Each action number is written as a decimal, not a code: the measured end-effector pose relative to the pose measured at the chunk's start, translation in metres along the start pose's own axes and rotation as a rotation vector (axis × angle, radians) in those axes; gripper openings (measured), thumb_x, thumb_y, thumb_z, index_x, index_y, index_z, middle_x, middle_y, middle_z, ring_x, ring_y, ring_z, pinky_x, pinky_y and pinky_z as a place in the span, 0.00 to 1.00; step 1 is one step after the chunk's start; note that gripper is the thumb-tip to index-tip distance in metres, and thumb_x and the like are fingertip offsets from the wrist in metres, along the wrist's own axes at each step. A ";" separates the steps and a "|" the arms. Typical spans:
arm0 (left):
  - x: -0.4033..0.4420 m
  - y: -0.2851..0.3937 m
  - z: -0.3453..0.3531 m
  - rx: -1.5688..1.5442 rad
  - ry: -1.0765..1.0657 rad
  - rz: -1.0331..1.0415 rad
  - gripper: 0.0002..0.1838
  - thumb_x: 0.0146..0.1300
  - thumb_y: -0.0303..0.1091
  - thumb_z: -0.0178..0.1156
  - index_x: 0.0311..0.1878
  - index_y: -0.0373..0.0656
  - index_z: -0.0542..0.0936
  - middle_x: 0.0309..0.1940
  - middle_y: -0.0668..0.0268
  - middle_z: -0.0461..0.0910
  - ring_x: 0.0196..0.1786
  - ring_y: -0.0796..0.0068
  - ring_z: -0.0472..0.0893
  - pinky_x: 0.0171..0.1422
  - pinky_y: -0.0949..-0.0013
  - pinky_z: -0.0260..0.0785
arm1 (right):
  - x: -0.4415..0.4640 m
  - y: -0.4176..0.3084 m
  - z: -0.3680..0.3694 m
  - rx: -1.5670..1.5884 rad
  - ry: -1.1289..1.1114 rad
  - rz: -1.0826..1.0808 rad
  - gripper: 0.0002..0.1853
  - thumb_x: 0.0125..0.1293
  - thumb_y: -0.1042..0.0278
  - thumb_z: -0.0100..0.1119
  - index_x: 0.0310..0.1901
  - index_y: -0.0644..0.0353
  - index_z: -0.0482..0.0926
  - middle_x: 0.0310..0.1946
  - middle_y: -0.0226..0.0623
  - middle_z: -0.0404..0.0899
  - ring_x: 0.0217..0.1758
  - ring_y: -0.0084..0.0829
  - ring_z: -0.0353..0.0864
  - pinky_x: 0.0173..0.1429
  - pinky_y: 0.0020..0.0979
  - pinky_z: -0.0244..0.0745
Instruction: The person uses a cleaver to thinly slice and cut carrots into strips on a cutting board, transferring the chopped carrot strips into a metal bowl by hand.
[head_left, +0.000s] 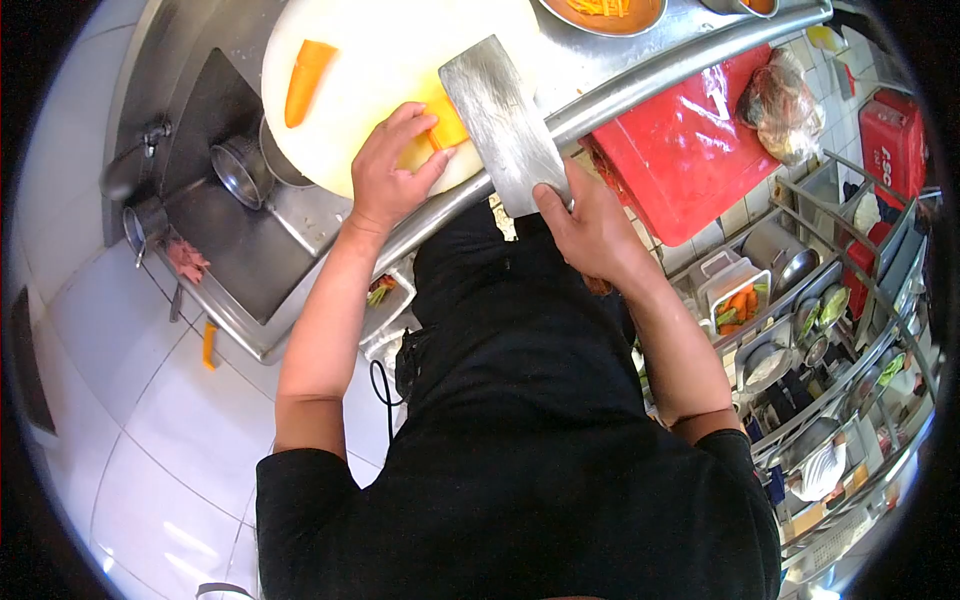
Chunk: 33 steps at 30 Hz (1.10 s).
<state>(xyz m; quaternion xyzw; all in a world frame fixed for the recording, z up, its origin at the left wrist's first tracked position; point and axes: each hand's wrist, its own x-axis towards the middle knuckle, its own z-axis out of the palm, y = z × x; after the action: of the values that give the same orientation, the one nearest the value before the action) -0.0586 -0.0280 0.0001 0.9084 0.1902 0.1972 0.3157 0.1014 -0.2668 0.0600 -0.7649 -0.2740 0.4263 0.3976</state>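
Observation:
A round white cutting board (390,50) lies on the steel counter. On its near right part is a cut piece of carrot (447,124), bright orange. My left hand (393,165) holds this piece against the board, thumb on one side and fingertips on the other. My right hand (590,225) is closed round the handle of a cleaver (503,122), its thumb on the base of the blade. The broad blade lies just right of the carrot piece and covers part of the board's edge. A longer carrot piece (309,83) rests apart on the left of the board.
A metal bowl of orange shreds (603,12) stands at the far edge. Left of the board is a sink (225,235) with a saucepan (242,172). Red boards (690,150) and a plastic bag (783,105) are at right, above a rack with a tub of carrots (738,303).

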 end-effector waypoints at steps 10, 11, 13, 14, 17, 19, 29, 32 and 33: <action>0.000 -0.002 0.001 -0.027 0.004 0.006 0.24 0.55 0.32 0.83 0.56 0.43 0.88 0.61 0.55 0.88 0.60 0.55 0.89 0.66 0.60 0.81 | 0.001 -0.003 0.001 -0.043 0.004 0.006 0.18 0.81 0.59 0.57 0.58 0.68 0.76 0.43 0.69 0.85 0.53 0.71 0.84 0.56 0.61 0.78; -0.001 -0.002 0.000 -0.027 0.005 0.006 0.24 0.55 0.32 0.83 0.56 0.43 0.88 0.61 0.55 0.88 0.60 0.55 0.89 0.66 0.60 0.81 | 0.001 -0.005 0.001 -0.046 0.007 -0.002 0.18 0.81 0.59 0.57 0.58 0.69 0.75 0.43 0.70 0.85 0.53 0.71 0.84 0.56 0.62 0.78; -0.001 0.000 -0.001 -0.031 -0.027 -0.021 0.25 0.56 0.29 0.83 0.58 0.42 0.88 0.63 0.54 0.88 0.65 0.58 0.88 0.72 0.60 0.79 | 0.001 -0.008 0.001 -0.049 0.012 -0.009 0.18 0.81 0.59 0.57 0.58 0.69 0.75 0.43 0.70 0.85 0.52 0.71 0.84 0.57 0.62 0.78; -0.001 0.000 0.000 -0.033 -0.027 -0.019 0.25 0.56 0.29 0.83 0.58 0.42 0.88 0.63 0.54 0.88 0.65 0.58 0.88 0.72 0.60 0.79 | 0.001 -0.009 0.000 -0.078 -0.002 0.013 0.19 0.81 0.59 0.56 0.57 0.70 0.75 0.43 0.71 0.85 0.52 0.71 0.84 0.57 0.63 0.77; -0.002 -0.002 0.001 -0.027 -0.021 -0.014 0.25 0.55 0.29 0.84 0.58 0.42 0.88 0.63 0.53 0.88 0.65 0.58 0.88 0.72 0.60 0.79 | 0.002 -0.007 0.000 -0.112 -0.010 0.024 0.19 0.81 0.59 0.56 0.56 0.71 0.74 0.43 0.72 0.85 0.52 0.71 0.84 0.58 0.63 0.77; -0.003 -0.003 0.002 -0.031 -0.015 -0.014 0.25 0.55 0.28 0.84 0.57 0.42 0.88 0.64 0.53 0.87 0.65 0.57 0.88 0.72 0.60 0.79 | 0.004 -0.010 -0.001 -0.117 -0.004 0.012 0.19 0.81 0.59 0.56 0.55 0.71 0.74 0.43 0.72 0.85 0.52 0.71 0.84 0.58 0.63 0.77; -0.003 -0.007 0.003 -0.032 0.016 0.019 0.24 0.54 0.32 0.84 0.55 0.42 0.88 0.62 0.54 0.88 0.61 0.54 0.88 0.68 0.60 0.81 | 0.008 -0.001 -0.003 0.112 -0.157 0.143 0.23 0.83 0.60 0.57 0.69 0.68 0.72 0.41 0.58 0.88 0.46 0.57 0.89 0.53 0.52 0.81; -0.003 -0.006 0.004 -0.058 0.007 0.013 0.25 0.55 0.27 0.83 0.57 0.41 0.87 0.65 0.52 0.87 0.65 0.56 0.88 0.71 0.59 0.79 | 0.001 -0.013 -0.015 0.297 -0.218 0.237 0.21 0.86 0.59 0.55 0.70 0.64 0.72 0.29 0.39 0.79 0.26 0.34 0.81 0.34 0.37 0.76; -0.002 -0.004 0.004 -0.053 0.002 -0.006 0.24 0.56 0.28 0.83 0.57 0.41 0.87 0.64 0.53 0.87 0.64 0.55 0.87 0.71 0.59 0.79 | -0.003 -0.019 -0.020 0.410 -0.244 0.335 0.20 0.88 0.58 0.54 0.70 0.62 0.72 0.21 0.27 0.71 0.16 0.20 0.71 0.22 0.28 0.69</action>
<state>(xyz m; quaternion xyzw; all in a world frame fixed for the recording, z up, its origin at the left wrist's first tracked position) -0.0593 -0.0277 -0.0063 0.8990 0.1881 0.2019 0.3401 0.1159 -0.2668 0.0837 -0.6463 -0.0979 0.6212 0.4323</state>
